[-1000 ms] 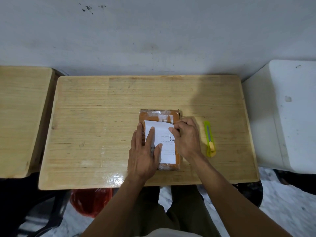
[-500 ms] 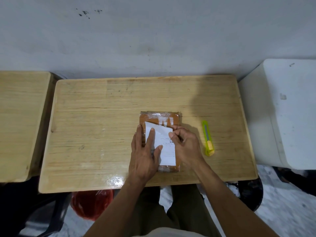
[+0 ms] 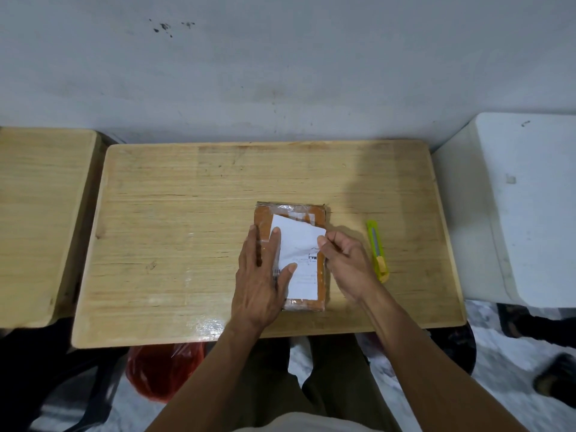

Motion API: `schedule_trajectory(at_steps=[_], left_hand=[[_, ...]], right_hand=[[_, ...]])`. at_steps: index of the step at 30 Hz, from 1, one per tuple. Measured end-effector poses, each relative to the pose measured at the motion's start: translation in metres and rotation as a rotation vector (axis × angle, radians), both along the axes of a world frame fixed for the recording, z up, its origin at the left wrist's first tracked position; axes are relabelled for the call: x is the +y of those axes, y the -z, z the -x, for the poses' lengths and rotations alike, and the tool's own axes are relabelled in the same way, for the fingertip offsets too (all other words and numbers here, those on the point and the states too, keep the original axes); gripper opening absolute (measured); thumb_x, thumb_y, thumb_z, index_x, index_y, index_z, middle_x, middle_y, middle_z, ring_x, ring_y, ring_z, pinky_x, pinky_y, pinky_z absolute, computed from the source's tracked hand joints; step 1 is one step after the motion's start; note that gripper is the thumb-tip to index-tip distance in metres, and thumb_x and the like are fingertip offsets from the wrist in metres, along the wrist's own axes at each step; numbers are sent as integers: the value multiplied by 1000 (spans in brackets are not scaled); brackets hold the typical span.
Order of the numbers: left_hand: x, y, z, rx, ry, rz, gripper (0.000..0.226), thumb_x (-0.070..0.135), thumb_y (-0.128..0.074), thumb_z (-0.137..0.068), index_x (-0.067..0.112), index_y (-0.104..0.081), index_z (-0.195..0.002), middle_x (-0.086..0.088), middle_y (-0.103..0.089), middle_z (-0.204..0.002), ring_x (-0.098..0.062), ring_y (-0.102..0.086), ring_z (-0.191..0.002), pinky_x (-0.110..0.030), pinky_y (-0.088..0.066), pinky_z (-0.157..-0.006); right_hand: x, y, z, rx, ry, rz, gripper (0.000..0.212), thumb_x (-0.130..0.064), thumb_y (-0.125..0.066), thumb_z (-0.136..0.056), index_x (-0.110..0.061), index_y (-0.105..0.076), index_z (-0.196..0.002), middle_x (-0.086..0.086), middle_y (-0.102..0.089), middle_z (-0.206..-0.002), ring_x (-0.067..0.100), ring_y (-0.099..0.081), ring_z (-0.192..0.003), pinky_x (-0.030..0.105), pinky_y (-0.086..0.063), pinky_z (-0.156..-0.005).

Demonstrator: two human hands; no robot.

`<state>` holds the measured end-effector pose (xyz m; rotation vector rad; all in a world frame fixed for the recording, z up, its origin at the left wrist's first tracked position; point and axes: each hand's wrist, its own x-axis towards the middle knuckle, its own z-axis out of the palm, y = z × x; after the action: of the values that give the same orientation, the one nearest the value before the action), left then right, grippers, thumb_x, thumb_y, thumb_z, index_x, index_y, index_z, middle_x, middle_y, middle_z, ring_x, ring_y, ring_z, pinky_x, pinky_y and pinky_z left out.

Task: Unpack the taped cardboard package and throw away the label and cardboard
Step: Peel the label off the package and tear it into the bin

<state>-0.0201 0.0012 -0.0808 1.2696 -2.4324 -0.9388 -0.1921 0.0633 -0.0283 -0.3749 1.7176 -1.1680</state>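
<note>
Cutter (image 3: pixel 377 251) lying on table (image 3: pixel 193 219), right side; red bag (image 3: pixel 162 371) sitting below table's near edge.

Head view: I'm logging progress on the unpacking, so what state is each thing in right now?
Package: flat on the table, still taped shut.
Label: far right corner peeled up, the rest stuck down.
Left hand: flat, pressing on the package.
Right hand: pinching the label's lifted corner.
Utility knife: lying untouched right of the package; blade not visible.
Red bag: under the table.
</note>
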Motion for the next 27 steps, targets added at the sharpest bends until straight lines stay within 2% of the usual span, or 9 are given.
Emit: schedule_trajectory(at_steps=[3, 8, 11, 13, 17, 19, 23, 25, 27], left_hand=[[-1, 1, 0, -13, 2, 4, 73, 51, -48, -101, 33, -9, -160, -9, 4, -169, -26, -3, -156, -55, -31, -117], [5, -8, -6, -127, -33, -1, 80, 70, -40, -94, 41, -2, -159, -4, 5, -169, -28, -9, -155, -55, -36, -114], [16, -12, -10, -189, -43, -18, 89, 79, -38, -88, 43, 3, -158, 1, 10, -168, -25, -5, -155, -55, -33, -115], [24, -13, -11, -226, -55, -19, 95, 83, -37, -85, 40, 4, -158, 2, 12, -168, -24, -3, -155, -55, -33, -114], [32, -12, -10, -244, -112, 2, 107, 88, -34, -80, 29, 5, -160, -2, 4, -169, -25, -9, -155, -57, -40, -110], [33, -11, -9, -230, -140, -2, 111, 89, -36, -78, 26, 5, -160, -2, -2, -169, -25, -13, -154, -57, -42, -108], [34, -9, -10, -192, -165, -28, 116, 90, -41, -75, 23, 2, -160, 2, -3, -169, -22, -14, -154, -58, -44, -107], [33, -8, -10, -180, -167, -36, 118, 91, -41, -74, 22, -1, -160, 2, -3, -169, -22, -14, -154, -59, -44, -106], [33, -9, -10, -179, -167, -46, 118, 91, -42, -73, 22, -1, -160, 3, -2, -169, -22, -13, -154, -60, -44, -106]], right_hand=[[-1, 1, 1, 46, -8, 14, 17, -25, -56, -99, -18, -66, -87, 12, -71, -90, 15, -59, -77, 34, -49, -69], [-7, 2, -6, 457, -77, 22, 9, -22, -64, -93, -19, -57, -89, -7, -63, -86, -1, -57, -81, 27, -48, -73], [-8, 0, -5, 506, -92, 19, 19, -21, -69, -89, -29, -53, -96, -14, -65, -89, -8, -60, -82, 23, -48, -69], [-9, 2, -3, 499, -81, 3, 25, -24, -73, -86, -33, -52, -96, -6, -69, -100, 0, -65, -88, 29, -53, -73], [-11, 10, -3, 590, -111, -46, 20, -24, -74, -84, -6, -66, -81, 12, -67, -78, 29, -62, -76, 39, -52, -68], [-13, 10, -6, 625, -147, -65, 26, -26, -71, -87, -2, -66, -78, 12, -63, -83, 27, -60, -81, 34, -48, -71], [-10, 7, -3, 555, -227, -92, 32, -27, -64, -93, 4, -70, -85, -2, -57, -122, -2, -49, -99, 13, -35, -86], [-7, 7, 1, 415, -234, -52, 32, -26, -64, -94, 5, -70, -89, -10, -52, -130, -8, -49, -102, 18, -40, -95], [-6, 6, 3, 262, -233, -19, 25, -26, -65, -94, -3, -72, -89, -14, -51, -133, -1, -55, -113, 29, -49, -98]])
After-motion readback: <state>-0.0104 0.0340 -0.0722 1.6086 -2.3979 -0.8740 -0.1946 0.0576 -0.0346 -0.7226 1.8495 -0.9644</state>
